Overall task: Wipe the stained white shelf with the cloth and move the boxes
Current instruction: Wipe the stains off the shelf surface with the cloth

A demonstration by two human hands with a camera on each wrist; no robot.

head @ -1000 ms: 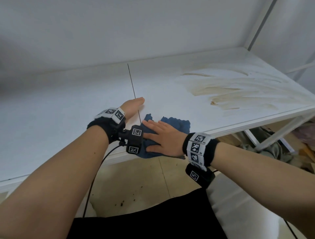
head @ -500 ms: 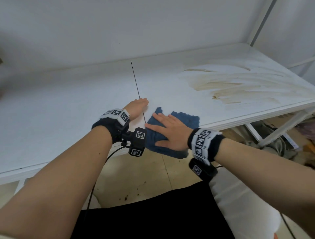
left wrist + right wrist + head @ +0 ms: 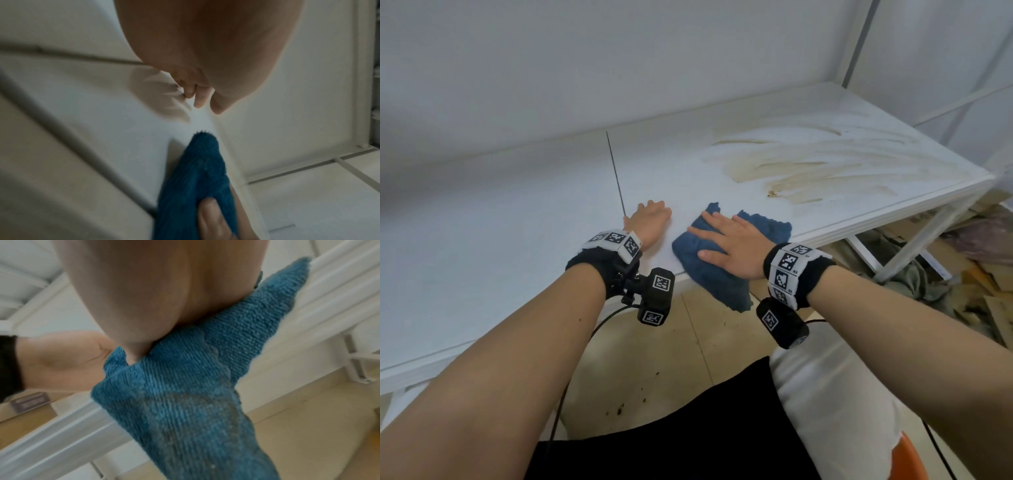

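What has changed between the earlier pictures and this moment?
The right hand, pressed flat on the blue cloth, has slid it to the right along the front edge of the white shelf, toward the brown stains. A gap has opened between the cloth and the left hand. The left hand stayed resting on the shelf near the seam; part of the cloth still hangs over the edge; the stains look unwiped.

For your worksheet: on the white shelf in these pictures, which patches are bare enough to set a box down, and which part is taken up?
Free: the shelf left of the dark seam, from the back wall to the front edge, and the strip behind the hands. Taken: the front edge by the seam, where the left hand rests and the right hand presses the blue cloth. The right end carries brown stains.
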